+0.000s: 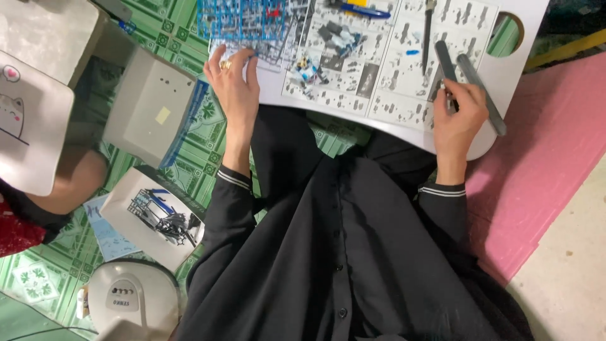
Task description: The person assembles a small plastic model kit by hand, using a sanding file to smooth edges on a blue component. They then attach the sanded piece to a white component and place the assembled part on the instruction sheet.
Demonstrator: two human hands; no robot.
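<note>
head view: left hand [235, 88] lies flat and open, fingers spread, pressing the clear plastic parts frame [252, 39] at the near-left edge of the white desk [517, 60]; right hand [459, 117] is curled closed round the lower end of a dark flat file [445, 62], a second grey file [481, 93] just beside it. the frame looks light, thin and brittle, best held by its outer bars; the file appears stiff, light and best gripped at its bare end.

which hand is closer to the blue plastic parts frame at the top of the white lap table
The left. The left hand lies with its fingertips touching the blue plastic parts frame. The right hand is across the white lap table, at the grey sanding sticks.
</note>
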